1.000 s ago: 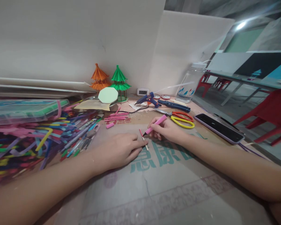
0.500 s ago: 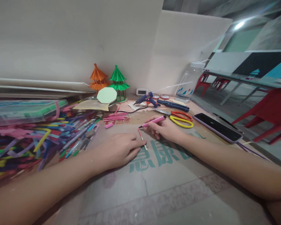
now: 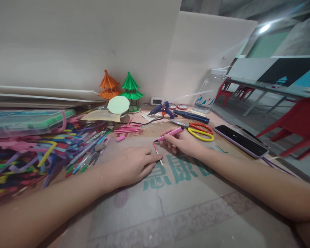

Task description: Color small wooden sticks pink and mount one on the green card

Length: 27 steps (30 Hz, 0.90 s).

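A small wooden stick (image 3: 156, 148), coloured pink over its far half and pale at its near end, lies on the covered tabletop. The fingertips of my left hand (image 3: 134, 164) hold it down near the pale end, palm low to the table. My right hand (image 3: 182, 142) is closed round a pink marker (image 3: 173, 133), whose dark tip touches the stick's far end. Left of there lies the loose pink marker cap (image 3: 120, 138). Behind it rests a bunch of pink-coloured sticks (image 3: 127, 128).
Scissors (image 3: 200, 132), a blue glue gun (image 3: 164, 109), a utility knife (image 3: 192, 116) and a phone (image 3: 240, 140) lie beyond my right hand. Pipe cleaners (image 3: 45, 151) and pens crowd the left. Orange (image 3: 108, 84) and green (image 3: 130, 86) pagoda models and a bottle (image 3: 206, 91) stand behind.
The view has shifted very slightly. Both hands keep nearly the same pose, and the marker tip stays at the stick's far end.
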Motion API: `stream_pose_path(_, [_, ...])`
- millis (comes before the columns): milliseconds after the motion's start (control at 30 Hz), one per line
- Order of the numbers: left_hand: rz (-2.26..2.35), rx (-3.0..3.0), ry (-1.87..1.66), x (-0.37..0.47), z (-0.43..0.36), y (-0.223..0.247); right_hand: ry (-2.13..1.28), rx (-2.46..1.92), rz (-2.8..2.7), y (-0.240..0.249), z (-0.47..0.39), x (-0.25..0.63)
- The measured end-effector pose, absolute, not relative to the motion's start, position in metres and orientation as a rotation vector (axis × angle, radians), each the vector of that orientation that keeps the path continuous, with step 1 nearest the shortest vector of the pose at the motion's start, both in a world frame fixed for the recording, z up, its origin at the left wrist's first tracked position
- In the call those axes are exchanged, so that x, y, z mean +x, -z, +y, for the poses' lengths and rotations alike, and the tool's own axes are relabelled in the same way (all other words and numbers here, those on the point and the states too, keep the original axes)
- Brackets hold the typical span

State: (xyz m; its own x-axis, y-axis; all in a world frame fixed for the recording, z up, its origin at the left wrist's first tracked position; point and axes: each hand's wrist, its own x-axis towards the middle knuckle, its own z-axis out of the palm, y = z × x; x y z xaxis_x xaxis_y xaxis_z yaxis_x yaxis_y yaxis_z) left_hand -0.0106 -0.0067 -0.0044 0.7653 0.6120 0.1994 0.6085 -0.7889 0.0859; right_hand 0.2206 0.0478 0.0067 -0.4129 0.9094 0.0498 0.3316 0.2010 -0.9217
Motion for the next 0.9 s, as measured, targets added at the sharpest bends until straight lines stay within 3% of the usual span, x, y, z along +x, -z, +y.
stream_pose_path(900, [0.995, 2.988, -0.352, -0.0115, -0.0054, 0.0035, -1.228, -1.075, -1.869, -0.0036, 0.0495, 0.2227])
